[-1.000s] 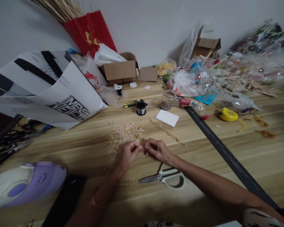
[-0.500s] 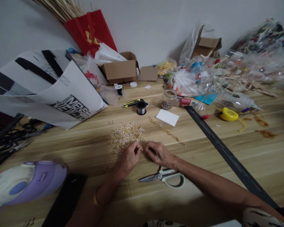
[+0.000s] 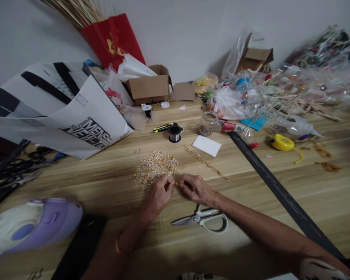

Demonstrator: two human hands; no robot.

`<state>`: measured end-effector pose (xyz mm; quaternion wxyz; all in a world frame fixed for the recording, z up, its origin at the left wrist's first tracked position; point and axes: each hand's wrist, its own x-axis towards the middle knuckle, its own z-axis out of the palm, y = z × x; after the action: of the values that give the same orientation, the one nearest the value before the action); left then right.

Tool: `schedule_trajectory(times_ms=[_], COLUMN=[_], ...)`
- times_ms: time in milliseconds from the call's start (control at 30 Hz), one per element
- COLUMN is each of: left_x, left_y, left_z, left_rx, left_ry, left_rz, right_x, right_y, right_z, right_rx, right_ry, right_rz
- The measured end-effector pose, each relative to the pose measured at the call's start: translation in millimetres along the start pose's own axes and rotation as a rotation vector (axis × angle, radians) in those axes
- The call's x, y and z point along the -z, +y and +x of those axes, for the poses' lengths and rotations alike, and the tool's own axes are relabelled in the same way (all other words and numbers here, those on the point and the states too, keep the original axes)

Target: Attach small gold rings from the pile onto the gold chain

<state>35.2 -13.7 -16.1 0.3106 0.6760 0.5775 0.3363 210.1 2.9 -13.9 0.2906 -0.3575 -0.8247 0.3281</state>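
My left hand [image 3: 162,193] is closed in a pinch at the front edge of a heap of gold and clear beads [image 3: 155,167]. A tiny gold bead [image 3: 176,184] shows at its fingertips. Just to the right, my right hand [image 3: 196,189] is also closed, thumb against fingers; whatever it may hold is too small to make out. Below the left hand, a faint thin thread [image 3: 159,225] runs over the wood. Scissors with pale handles [image 3: 212,221] lie in front of the right hand. Beyond it rests a gold beaded chain [image 3: 205,162].
Farther back are a wire spool [image 3: 174,134], a utility knife [image 3: 163,127], a white card [image 3: 207,146] and a jar of beads [image 3: 207,124]. A yellow tape measure [image 3: 282,142] and plastic bottles lie right. A large white bag [image 3: 96,116] stands left, near a purple-and-white object [image 3: 55,221].
Both hands stay almost in place, with only slight finger movement. The gold bead shows a little more between the fingertips. The camera view has shifted very slightly.
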Motion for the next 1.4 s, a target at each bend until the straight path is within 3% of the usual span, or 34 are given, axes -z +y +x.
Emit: schedule_trajectory(times_ms=[300, 767, 933, 1233, 1400], left_x=[2.9, 0.2, -0.1, 8.9, 7.5], left_y=[5.6, 2.2, 2.0, 11.8, 11.3], left_z=[0.5, -0.1, 1.3, 5.4, 7.3], left_rx=[-0.073, -0.021, -0.011, 0.210, 0.226], left_ry=[-0.029, -0.058, -0.046, -0.147, -0.182], left_rz=[-0.093, -0.078, -0.232, -0.530, -0.564], right_x=[-2.0, -1.3, -1.7, -3.1, -1.5], right_y=[6.0, 5.4, 7.0, 9.5, 8.4], right_z=[-0.5, -0.5, -0.9, -0.1, 0.2], right_rx=[-0.057, -0.077, -0.082, -0.086, -0.082], right_ry=[-0.007, 0.014, 0.026, 0.060, 0.051], right_rz=[0.061, 0.014, 0.069, 0.153, 0.219])
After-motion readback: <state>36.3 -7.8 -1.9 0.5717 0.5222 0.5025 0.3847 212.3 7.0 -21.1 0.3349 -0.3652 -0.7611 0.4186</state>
